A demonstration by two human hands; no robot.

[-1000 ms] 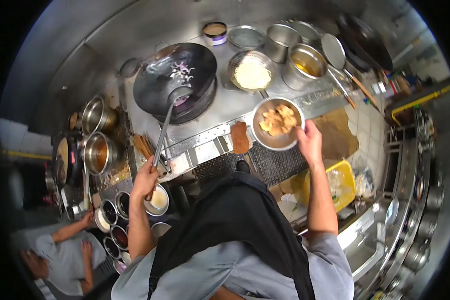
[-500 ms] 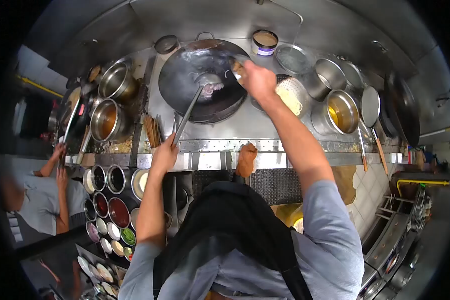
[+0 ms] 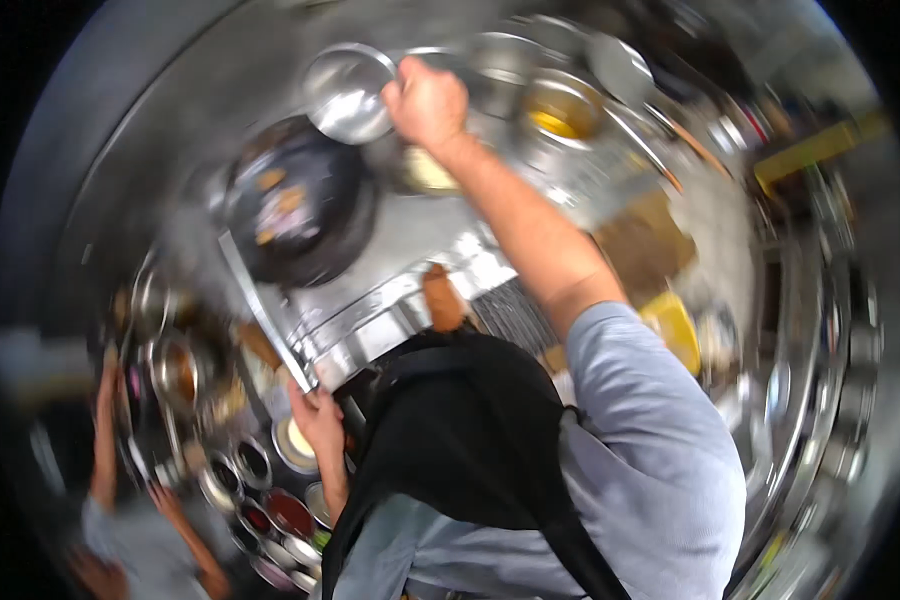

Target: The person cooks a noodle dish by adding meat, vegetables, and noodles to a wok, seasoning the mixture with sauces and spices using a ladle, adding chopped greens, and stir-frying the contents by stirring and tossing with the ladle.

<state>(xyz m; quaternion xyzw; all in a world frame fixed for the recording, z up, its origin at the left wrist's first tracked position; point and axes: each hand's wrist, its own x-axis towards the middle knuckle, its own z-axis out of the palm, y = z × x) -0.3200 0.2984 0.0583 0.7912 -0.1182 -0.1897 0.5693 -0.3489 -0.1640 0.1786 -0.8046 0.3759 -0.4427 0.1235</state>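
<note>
Steel bowl (image 3: 350, 95) over far-right edge of wok (image 3: 335, 200), right-hand grip (image 3: 428, 105) clenched at its rim. Left-hand grip (image 3: 320, 425) grasps ladle handle (image 3: 265, 310), near-left of wok. Worktop (image 3: 415, 225) gives room rightward; pale food (image 3: 427, 175) and yellow-liquid pot (image 3: 560, 118) crowd the right forearm (image 3: 535, 230).

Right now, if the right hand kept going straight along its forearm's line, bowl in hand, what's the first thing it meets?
Probably the steel back wall. The right hand has the metal bowl in its grip; blur and unclear depth leave the gap uncertain.
</note>
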